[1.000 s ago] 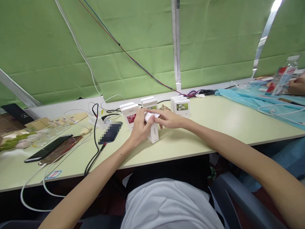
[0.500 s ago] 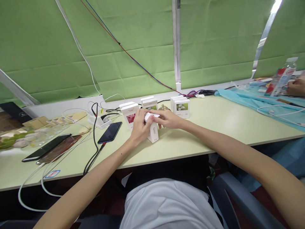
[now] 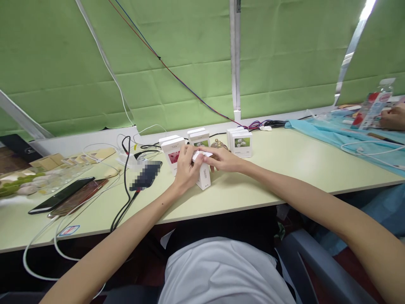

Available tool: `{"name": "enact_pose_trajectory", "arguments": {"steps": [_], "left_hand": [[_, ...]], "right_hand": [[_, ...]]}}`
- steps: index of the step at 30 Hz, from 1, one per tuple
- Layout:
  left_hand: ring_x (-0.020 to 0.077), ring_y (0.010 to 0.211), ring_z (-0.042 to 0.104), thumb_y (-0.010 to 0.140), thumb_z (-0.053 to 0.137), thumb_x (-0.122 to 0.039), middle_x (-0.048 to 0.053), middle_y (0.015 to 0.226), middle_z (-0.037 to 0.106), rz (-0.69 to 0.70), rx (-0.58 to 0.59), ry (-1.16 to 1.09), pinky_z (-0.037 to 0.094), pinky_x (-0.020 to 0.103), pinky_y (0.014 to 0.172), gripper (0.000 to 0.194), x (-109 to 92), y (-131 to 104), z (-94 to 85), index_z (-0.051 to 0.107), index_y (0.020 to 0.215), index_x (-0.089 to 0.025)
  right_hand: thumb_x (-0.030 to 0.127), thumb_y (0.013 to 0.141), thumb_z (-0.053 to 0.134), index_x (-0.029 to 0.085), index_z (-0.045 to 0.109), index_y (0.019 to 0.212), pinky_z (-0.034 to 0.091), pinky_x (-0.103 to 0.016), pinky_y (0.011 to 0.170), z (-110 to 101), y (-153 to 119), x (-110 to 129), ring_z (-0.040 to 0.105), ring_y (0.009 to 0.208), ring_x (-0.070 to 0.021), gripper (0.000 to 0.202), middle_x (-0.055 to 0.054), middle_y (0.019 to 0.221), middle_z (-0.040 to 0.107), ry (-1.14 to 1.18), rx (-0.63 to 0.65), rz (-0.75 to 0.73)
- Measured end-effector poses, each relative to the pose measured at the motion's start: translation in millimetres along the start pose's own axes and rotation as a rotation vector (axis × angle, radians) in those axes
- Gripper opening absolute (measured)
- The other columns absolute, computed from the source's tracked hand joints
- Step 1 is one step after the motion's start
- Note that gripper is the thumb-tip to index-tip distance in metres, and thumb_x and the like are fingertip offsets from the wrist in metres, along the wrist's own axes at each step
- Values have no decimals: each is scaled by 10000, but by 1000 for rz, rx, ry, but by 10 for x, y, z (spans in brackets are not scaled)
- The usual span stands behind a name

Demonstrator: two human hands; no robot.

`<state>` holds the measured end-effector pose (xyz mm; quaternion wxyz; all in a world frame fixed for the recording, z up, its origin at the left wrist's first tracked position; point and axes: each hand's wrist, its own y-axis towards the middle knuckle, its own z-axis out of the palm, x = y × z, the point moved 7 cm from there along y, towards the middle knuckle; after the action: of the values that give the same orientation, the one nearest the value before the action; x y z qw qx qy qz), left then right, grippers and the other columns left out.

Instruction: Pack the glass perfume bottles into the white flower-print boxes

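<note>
A white box with small print on its side stands upright on the pale green table, between my hands. My left hand is wrapped round its upper left part, the thumb at the top. My right hand closes on the top of the same box from the right, its fingertips meeting my left hand. Behind my left hand stand white cards with a pink picture, and another group with a green picture. To the right are white cards with a flower picture. A gold-coloured object is partly hidden behind my right hand.
On the left lie a dark phone, two more phones, a white power strip and loose cables. At the right are a blue cloth, a bottle and another person's hand.
</note>
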<state>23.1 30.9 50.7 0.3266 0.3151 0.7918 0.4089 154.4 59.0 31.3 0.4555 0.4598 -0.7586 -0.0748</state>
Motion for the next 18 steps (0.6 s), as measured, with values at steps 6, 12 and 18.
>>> {"name": "enact_pose_trajectory", "arguments": {"steps": [6, 12, 18], "left_hand": [[246, 969, 571, 1026, 358, -600, 91, 985, 581, -15, 12, 7, 512, 417, 882, 486, -5, -5, 6, 627, 985, -197], [254, 989, 572, 1024, 361, -595, 100, 1013, 592, 2, -9, 14, 509, 429, 894, 466, 7, -12, -2, 608, 1023, -199], [266, 1016, 568, 1012, 356, -616, 104, 1025, 591, -19, -22, 64, 504, 444, 916, 476, 44, -18, -15, 592, 1053, -204]], "right_hand": [[491, 1039, 496, 225, 485, 1539, 557, -299, 699, 6, -6, 8, 674, 617, -140, 567, -17, 818, 738, -7, -3, 7], [464, 1034, 516, 219, 493, 1535, 556, -297, 697, 4, 0, -3, 669, 603, -140, 558, -14, 798, 737, -14, -16, 9], [447, 1035, 519, 238, 489, 1541, 553, -295, 707, 12, 6, -17, 671, 608, -134, 549, -11, 819, 746, -9, -19, 9]]}}
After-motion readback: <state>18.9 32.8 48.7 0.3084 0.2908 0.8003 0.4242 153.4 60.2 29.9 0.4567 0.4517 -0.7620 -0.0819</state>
